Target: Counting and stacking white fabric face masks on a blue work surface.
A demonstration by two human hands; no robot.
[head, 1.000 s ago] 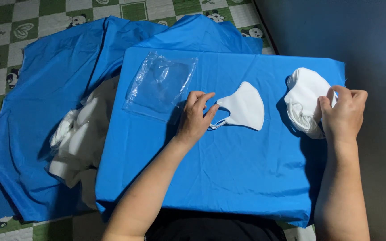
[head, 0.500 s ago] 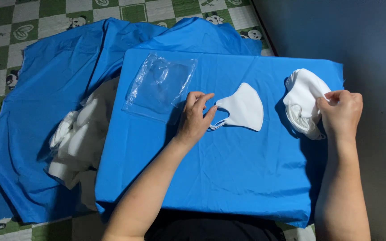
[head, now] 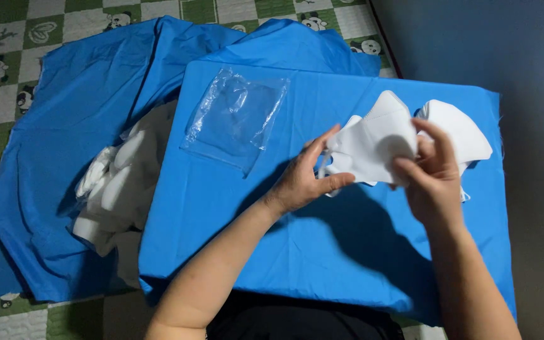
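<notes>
The white, soft-fabric folded face mask is held above the blue cloth-covered board, lifted clear of its surface. The left hand grips the mask's lower left edge, thumb pressed toward the fingers. The right hand is closed on the mask's lower right portion, fingertips pinching the fabric. Both hands are clamped on the same mask, close together but not touching each other.

Position relative to the hands: the mask lies at 1 o'clock from the left hand and at 11 o'clock from the right hand. Its long axis runs roughly from 8 o'clock to 2 o'clock. Neither hand is clearly nearer; both are in contact.

Behind the held mask, at 2 o'clock from the right hand, lies a white mask stack on the board; the number in it cannot be determined.

Count: one held mask; one clear empty plastic pouch at 11 o'clock from the left hand; one heap of white masks at 9 o'clock, on the blue sheet off the board.
</notes>
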